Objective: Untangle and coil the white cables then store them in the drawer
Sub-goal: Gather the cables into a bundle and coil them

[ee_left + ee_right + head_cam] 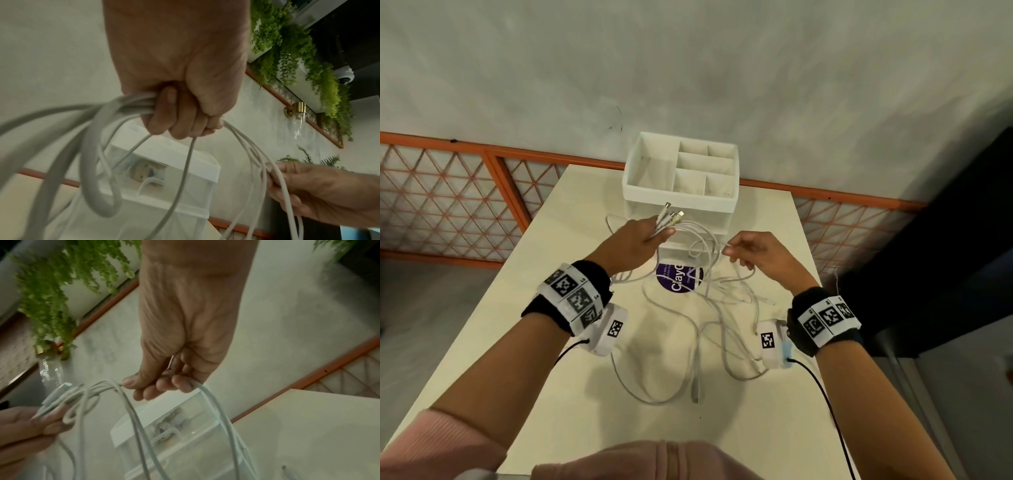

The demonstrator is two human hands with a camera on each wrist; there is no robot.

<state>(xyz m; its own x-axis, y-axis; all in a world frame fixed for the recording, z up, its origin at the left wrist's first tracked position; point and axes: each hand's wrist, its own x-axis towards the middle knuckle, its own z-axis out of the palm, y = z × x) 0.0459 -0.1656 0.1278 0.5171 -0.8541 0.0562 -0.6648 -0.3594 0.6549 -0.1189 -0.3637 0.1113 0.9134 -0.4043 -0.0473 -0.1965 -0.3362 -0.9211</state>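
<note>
While both hands hold them up, the white cables (702,246) hang in tangled loops over the table (571,394).

Fisted around a bundle of cable ends, the left hand (635,245) has several plugs (671,214) sticking out toward the far side; the right hand (760,255) pinches a strand with thumb and curled fingers. Slack lies on the table between the wrists, across a purple sticker (676,282). Just beyond stands the white drawer organizer (681,202), its drawers clear-fronted and its top tray divided.
</note>
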